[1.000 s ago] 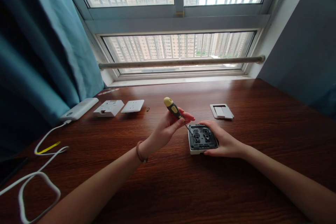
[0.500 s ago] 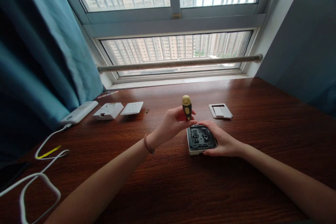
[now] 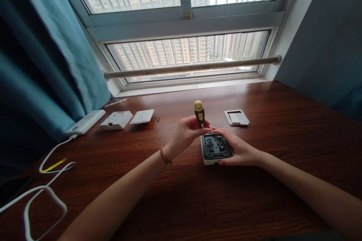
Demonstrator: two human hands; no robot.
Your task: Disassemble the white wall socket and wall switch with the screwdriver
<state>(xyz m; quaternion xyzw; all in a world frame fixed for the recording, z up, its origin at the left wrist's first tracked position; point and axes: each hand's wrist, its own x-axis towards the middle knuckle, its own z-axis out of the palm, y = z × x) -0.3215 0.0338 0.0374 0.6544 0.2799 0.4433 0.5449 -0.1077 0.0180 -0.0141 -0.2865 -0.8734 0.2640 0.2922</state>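
My left hand (image 3: 190, 131) is closed around a screwdriver (image 3: 199, 114) with a yellow and black handle, held upright over the far left part of a wall switch (image 3: 216, 148). The switch shows a dark inner plate with two mechanisms, set on a white base. Gripping its right side is my right hand (image 3: 240, 148), thumb at the near edge and fingers at the far edge. Where the screwdriver's tip meets the switch is hard to make out. Beyond it lies a white switch cover frame (image 3: 236, 118).
On the left stand a white socket box (image 3: 117, 120), a white socket panel (image 3: 142, 116) and small brass-coloured screws (image 3: 158, 119). A white power strip (image 3: 86, 122) with a looping cable (image 3: 49, 188) lies by the blue curtain (image 3: 56, 56). A window (image 3: 183, 52) is behind the wooden table (image 3: 169, 203).
The view has shifted slightly. My left hand's wrist has turned a little and the screwdriver handle leans slightly more to the left. My right hand keeps its hold on the switch.
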